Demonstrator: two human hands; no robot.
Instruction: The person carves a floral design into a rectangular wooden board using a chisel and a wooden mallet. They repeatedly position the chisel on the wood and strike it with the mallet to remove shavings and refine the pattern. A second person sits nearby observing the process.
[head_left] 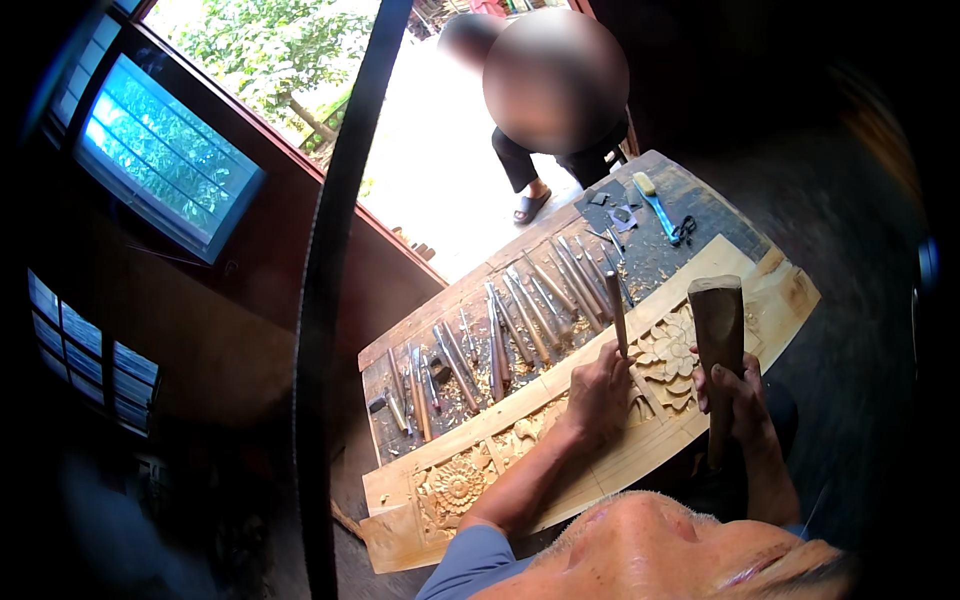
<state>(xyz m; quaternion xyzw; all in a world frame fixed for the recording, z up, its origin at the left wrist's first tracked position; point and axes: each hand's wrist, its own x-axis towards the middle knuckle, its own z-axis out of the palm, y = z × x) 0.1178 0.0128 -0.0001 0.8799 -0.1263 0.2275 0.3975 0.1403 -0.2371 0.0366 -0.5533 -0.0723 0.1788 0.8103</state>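
Carving in relief appears to be the step in hand, judged from the way both tools are held over the ornament. The work-piece, a long pale wooden panel (650, 440), lies along the near side of the worktop (710, 200), running from near left to far right. It carries a carved rosette (460, 485) at its left end and a larger carved flower (677, 345) toward its right.

Left hand (598, 392): fingers closed around a chisel (617, 320), which stands nearly upright at the left side of the flower. The cutting tip is hidden by the hand (contact with the wood cannot be confirmed from this view).

Right hand (735, 395): fingers wrapped around a wooden mallet (717, 320), held upright with its broad end uppermost, just right of the flower. The mallet and the chisel are apart.

The next move, by judgement, calls for a steady chisel at a fixed angle and a controlled blow delivered squarely to the end of its handle. Excess force could split the thin petals; a glancing blow could catch the left hand.

Further hand tools (498, 365) lie in a loose row along the worktop beyond the panel, among scattered wood chips. A blue-handled brush (656, 212) lies at the far right end. Another person (515, 165) sits beyond the worktop's far end.
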